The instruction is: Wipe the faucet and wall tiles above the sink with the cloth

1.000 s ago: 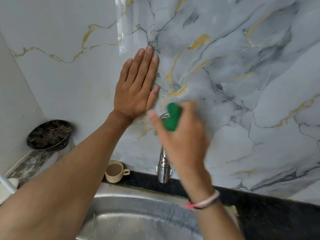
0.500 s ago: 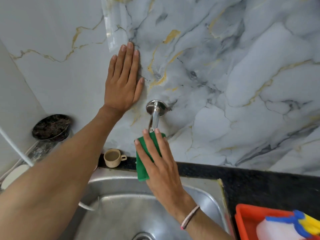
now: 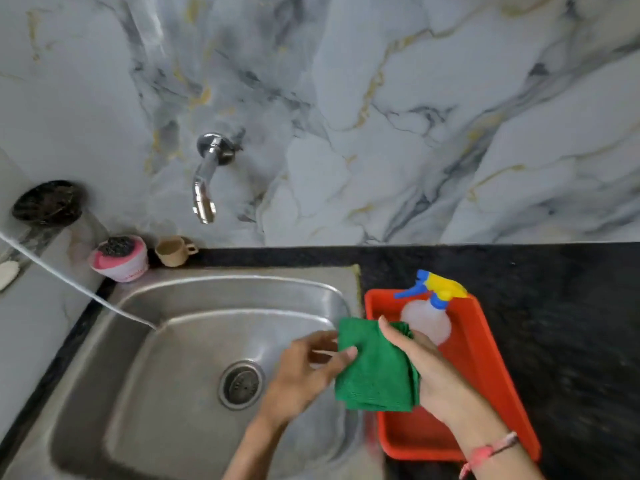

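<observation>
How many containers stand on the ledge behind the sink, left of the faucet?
3: a tan cup nearest the faucet, a pink tub beside it, and a dark bowl at far left. More may lie out of frame.

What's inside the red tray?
A spray bottle with a blue and yellow nozzle lies in the red tray. The green cloth and the right hand cover part of the tray's floor, so anything beneath them is hidden.
</observation>
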`<act>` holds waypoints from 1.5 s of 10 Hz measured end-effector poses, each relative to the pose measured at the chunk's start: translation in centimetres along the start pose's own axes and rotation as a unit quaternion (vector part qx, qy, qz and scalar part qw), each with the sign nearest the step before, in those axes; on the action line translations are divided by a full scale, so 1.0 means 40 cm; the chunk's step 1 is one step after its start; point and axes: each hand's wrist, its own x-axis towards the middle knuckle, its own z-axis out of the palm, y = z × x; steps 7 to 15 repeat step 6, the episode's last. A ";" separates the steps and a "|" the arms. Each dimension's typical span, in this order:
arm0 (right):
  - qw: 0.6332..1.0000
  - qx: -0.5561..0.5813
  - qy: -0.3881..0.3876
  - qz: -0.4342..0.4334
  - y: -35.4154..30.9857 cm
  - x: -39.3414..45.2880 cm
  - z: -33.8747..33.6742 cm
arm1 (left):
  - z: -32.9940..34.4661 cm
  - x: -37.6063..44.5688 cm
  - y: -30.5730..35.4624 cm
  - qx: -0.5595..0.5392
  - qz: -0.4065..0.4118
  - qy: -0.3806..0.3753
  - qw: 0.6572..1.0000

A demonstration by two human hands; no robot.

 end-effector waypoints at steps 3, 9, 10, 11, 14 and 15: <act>0.936 -0.345 0.071 -0.010 0.086 0.063 -0.373 | 0.404 0.056 -0.102 0.129 -0.089 0.036 0.987; 0.790 -0.573 0.142 -0.165 -0.009 0.052 -0.420 | 0.452 0.050 -0.050 0.300 -0.053 0.117 0.945; 0.790 -0.573 0.142 -0.165 -0.009 0.052 -0.420 | 0.452 0.050 -0.050 0.300 -0.053 0.117 0.945; 0.790 -0.573 0.142 -0.165 -0.009 0.052 -0.420 | 0.452 0.050 -0.050 0.300 -0.053 0.117 0.945; 0.790 -0.573 0.142 -0.165 -0.009 0.052 -0.420 | 0.452 0.050 -0.050 0.300 -0.053 0.117 0.945; 0.790 -0.573 0.142 -0.165 -0.009 0.052 -0.420 | 0.452 0.050 -0.050 0.300 -0.053 0.117 0.945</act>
